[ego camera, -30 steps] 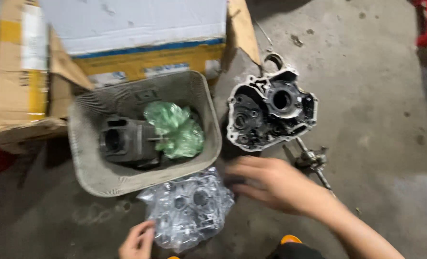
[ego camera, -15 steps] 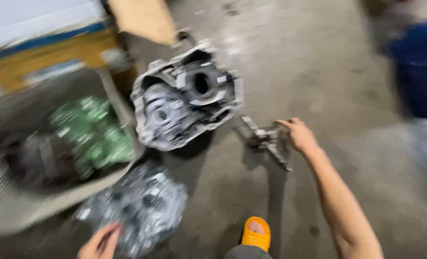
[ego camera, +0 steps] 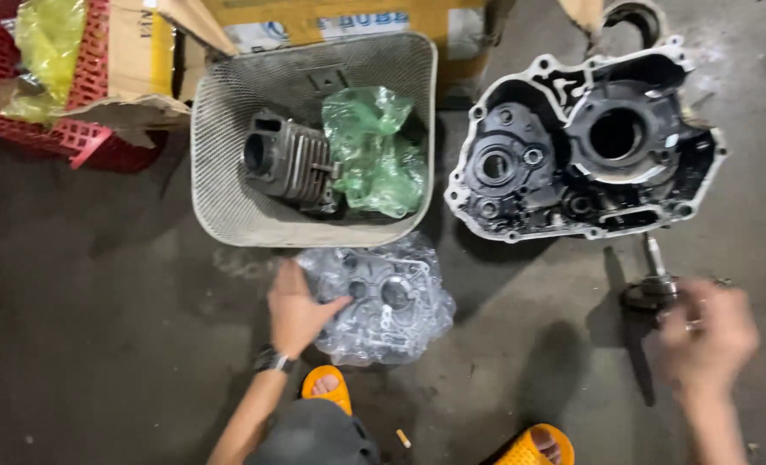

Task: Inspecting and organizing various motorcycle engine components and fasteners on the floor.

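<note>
I log: left hand [ego camera: 295,312], fingers spread flat on bagged metal part [ego camera: 381,297], lower centre of frame, same as before. Right hand [ego camera: 706,331], lower right, has closed around shaft [ego camera: 656,280] below engine case [ego camera: 585,151].

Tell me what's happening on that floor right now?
A person crouches over engine parts on a concrete floor. The left hand rests on a metal part wrapped in clear plastic. The right hand, blurred, grips a shaft just below the open crankcase. A mesh basket above the wrapped part holds a finned cylinder and a green bag.
</note>
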